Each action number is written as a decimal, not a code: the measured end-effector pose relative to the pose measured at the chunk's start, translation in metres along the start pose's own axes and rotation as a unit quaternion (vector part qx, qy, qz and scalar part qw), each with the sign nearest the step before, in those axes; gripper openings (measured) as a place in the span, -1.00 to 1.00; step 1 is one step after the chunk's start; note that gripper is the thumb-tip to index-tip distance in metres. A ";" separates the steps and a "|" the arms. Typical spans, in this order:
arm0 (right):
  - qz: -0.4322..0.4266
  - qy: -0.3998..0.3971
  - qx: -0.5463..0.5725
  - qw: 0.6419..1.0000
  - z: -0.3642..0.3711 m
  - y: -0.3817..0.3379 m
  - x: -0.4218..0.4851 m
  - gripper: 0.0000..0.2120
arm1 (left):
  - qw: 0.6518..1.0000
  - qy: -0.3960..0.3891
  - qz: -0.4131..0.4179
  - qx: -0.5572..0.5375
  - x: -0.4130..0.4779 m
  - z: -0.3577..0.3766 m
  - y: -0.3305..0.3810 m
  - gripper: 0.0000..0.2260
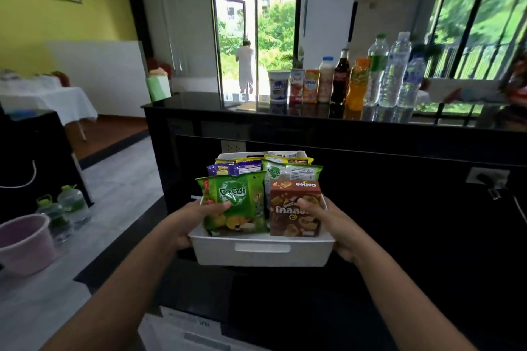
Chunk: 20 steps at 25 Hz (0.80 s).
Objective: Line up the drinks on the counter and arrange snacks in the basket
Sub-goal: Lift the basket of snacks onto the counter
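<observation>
A white basket (262,253) hangs in front of me, held by both sides. My left hand (194,219) grips its left rim, thumb lying on a green snack bag (235,205). My right hand (330,222) grips the right rim, thumb on a brown snack box (295,209). Behind these stand more snack packs, purple (233,169), green-white (291,172) and yellow. On the black counter (199,101) a row of drinks stands side by side: a white cup (278,85), two cartons (303,86), a white bottle (326,80), a cola bottle (341,77), an orange bottle (358,84) and three water bottles (395,71).
The counter's dark front panel with a wall socket (233,147) is right behind the basket. A pink bucket (25,242) and two large water jugs (64,208) sit on the floor at left. A person (244,65) stands in the far doorway. A white-clothed table (48,100) is at far left.
</observation>
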State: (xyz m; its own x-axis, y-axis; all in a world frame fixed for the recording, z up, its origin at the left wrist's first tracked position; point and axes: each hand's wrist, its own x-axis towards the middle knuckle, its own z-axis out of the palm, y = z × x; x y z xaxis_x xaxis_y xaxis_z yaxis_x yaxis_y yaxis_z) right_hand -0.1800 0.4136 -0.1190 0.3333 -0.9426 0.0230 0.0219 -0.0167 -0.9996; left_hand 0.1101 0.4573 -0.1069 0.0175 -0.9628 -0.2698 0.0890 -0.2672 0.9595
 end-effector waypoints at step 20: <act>0.015 -0.084 -0.024 0.996 0.074 -0.168 0.166 -0.21 | 0.996 0.070 0.045 0.035 0.027 -0.100 0.205 -0.52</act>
State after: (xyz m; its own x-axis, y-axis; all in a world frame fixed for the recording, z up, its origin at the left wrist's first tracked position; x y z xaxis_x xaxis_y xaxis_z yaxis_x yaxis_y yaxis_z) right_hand -0.0584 0.2852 0.0537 0.4870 -0.8734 -0.0091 -0.0349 -0.0090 -0.9994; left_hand 0.2283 0.3810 0.0745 0.1623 -0.9690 -0.1864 0.0111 -0.1871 0.9823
